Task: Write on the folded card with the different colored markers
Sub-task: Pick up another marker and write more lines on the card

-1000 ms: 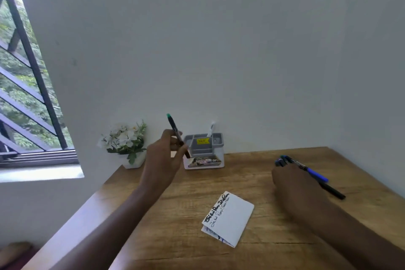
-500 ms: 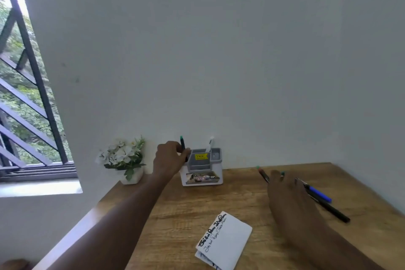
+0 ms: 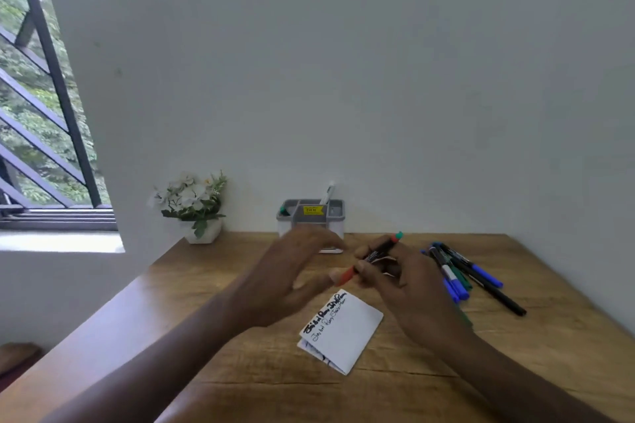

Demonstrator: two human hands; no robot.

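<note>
We are looking down at a wooden desk (image 3: 240,367) pushed into the corner of a pale, bare-walled room, with a barred window (image 3: 41,120) at the left. The folded card (image 3: 343,331) lies flat on the wood near the middle, between our two forearms, white, with two lines of black handwriting along its upper left edge. Just above it our right hand (image 3: 405,285) holds a red-capped marker (image 3: 372,257) tilted, thumb and fingers curled round its dark barrel, the red cap pointing down-left and a small green end up-right. Our left hand (image 3: 292,275) hovers beside that cap, fingers spread and relaxed, blurred, holding nothing; whether a fingertip touches the cap we cannot tell. To the right of the right hand a loose cluster of markers (image 3: 470,275) rests on the desk, blue, green and black among them, overlapping one another. Against the back wall stands a grey pen holder (image 3: 312,213) with a yellow label, a green-tipped marker (image 3: 283,210) in its left compartment and a white pen (image 3: 326,192) rising from a rear one. Left of the holder sits a small white pot of white flowers (image 3: 192,203).
</note>
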